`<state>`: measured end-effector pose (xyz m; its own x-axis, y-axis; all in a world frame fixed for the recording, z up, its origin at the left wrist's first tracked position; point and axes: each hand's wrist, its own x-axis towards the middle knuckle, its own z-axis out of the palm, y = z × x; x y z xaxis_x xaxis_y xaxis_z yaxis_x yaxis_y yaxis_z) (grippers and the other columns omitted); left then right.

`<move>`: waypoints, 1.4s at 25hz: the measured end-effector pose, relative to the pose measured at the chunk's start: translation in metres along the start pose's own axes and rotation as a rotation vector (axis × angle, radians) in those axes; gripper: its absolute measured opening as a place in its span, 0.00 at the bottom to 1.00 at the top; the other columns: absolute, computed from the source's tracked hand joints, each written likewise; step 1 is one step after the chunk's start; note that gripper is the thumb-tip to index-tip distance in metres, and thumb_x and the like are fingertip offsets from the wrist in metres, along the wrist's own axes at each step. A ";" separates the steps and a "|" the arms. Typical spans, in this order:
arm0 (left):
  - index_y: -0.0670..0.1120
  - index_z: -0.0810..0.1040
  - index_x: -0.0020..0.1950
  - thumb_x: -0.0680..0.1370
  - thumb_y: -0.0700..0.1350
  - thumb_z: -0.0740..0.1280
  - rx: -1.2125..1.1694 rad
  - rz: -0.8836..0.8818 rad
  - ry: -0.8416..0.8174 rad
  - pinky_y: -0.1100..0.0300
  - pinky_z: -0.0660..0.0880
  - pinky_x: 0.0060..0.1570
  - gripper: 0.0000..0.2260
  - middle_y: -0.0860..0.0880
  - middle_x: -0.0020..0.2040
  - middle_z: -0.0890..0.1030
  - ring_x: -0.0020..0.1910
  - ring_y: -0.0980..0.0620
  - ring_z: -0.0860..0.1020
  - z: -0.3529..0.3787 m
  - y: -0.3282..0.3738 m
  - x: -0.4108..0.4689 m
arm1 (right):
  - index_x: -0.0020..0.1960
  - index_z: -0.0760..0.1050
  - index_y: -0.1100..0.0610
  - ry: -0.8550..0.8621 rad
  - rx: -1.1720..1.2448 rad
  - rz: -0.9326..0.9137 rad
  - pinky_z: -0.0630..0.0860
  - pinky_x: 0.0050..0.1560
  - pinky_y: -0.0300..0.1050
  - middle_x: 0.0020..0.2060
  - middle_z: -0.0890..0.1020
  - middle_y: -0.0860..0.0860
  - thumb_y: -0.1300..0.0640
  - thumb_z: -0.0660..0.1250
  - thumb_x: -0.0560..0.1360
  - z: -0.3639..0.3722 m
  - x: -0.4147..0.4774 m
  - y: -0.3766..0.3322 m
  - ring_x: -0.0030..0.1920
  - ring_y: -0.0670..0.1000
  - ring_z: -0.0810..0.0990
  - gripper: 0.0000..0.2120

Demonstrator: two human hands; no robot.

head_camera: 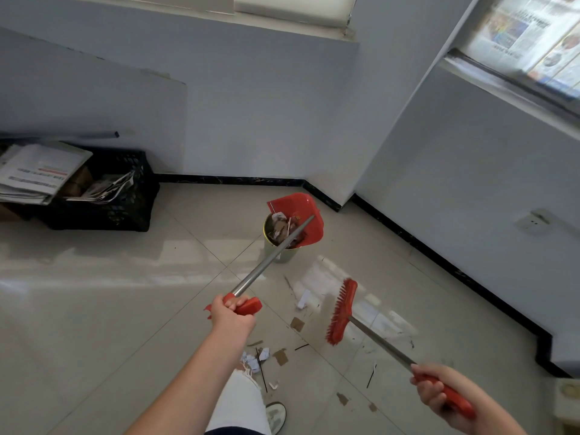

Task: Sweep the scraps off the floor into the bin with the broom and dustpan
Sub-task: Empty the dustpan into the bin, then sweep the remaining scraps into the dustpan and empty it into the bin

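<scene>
My left hand (pixel 230 312) grips the red handle end of the long-handled red dustpan (pixel 298 211). The pan is tipped over the small round bin (pixel 281 252), which is filled with paper and cardboard scraps. My right hand (pixel 439 390) grips the red grip of the broom, whose red brush head (pixel 340 312) hangs tilted just above the floor, right of the bin. Scraps (pixel 281 356) of cardboard, paper and thin sticks lie on the tiles between my hands and near my leg.
A black crate (pixel 125 211) with newspapers stands against the wall at left. Walls with a dark skirting form a corner behind the bin. My shoe (pixel 276 416) and trouser leg are at the bottom. A wall socket (pixel 533 221) is at right.
</scene>
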<state>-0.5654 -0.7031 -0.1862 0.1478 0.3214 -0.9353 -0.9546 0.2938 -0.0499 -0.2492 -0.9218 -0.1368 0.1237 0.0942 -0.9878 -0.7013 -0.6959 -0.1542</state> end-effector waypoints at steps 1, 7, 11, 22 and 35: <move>0.49 0.60 0.28 0.81 0.45 0.61 -0.003 -0.013 -0.007 0.67 0.65 0.31 0.22 0.54 0.17 0.63 0.15 0.57 0.62 -0.007 -0.004 -0.002 | 0.43 0.66 0.63 0.005 -0.009 -0.007 0.59 0.12 0.30 0.19 0.63 0.50 0.60 0.61 0.77 -0.001 -0.001 -0.001 0.14 0.43 0.63 0.08; 0.50 0.59 0.30 0.81 0.48 0.62 0.048 -0.022 -0.052 0.66 0.64 0.32 0.21 0.53 0.16 0.62 0.14 0.58 0.63 -0.036 -0.017 -0.017 | 0.43 0.67 0.63 0.030 -0.031 -0.029 0.59 0.11 0.31 0.21 0.65 0.51 0.61 0.61 0.77 0.000 0.000 -0.009 0.14 0.43 0.64 0.06; 0.50 0.59 0.31 0.81 0.49 0.62 0.083 -0.018 -0.068 0.67 0.61 0.27 0.20 0.53 0.16 0.62 0.14 0.57 0.63 -0.047 -0.018 -0.023 | 0.42 0.66 0.62 0.022 -0.022 -0.019 0.60 0.11 0.31 0.20 0.65 0.51 0.61 0.61 0.77 0.003 0.002 -0.013 0.14 0.44 0.64 0.07; 0.47 0.75 0.32 0.72 0.45 0.73 1.493 0.582 -0.569 0.67 0.57 0.20 0.11 0.49 0.19 0.61 0.16 0.53 0.57 0.055 0.083 -0.104 | 0.38 0.67 0.62 0.213 -0.320 -0.057 0.64 0.13 0.30 0.20 0.70 0.53 0.68 0.57 0.77 -0.021 0.033 -0.011 0.14 0.45 0.67 0.09; 0.72 0.80 0.45 0.68 0.54 0.78 2.469 1.116 -0.338 0.55 0.77 0.34 0.13 0.58 0.31 0.82 0.32 0.56 0.80 0.031 0.059 -0.030 | 0.37 0.65 0.61 0.301 -0.450 -0.144 0.60 0.18 0.32 0.22 0.68 0.55 0.59 0.54 0.80 0.084 0.172 -0.043 0.13 0.49 0.66 0.13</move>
<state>-0.6176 -0.6673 -0.1504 0.3411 0.8763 -0.3403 0.8596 -0.1442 0.4902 -0.2564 -0.8160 -0.3016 0.4372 0.0492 -0.8980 -0.3015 -0.9327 -0.1978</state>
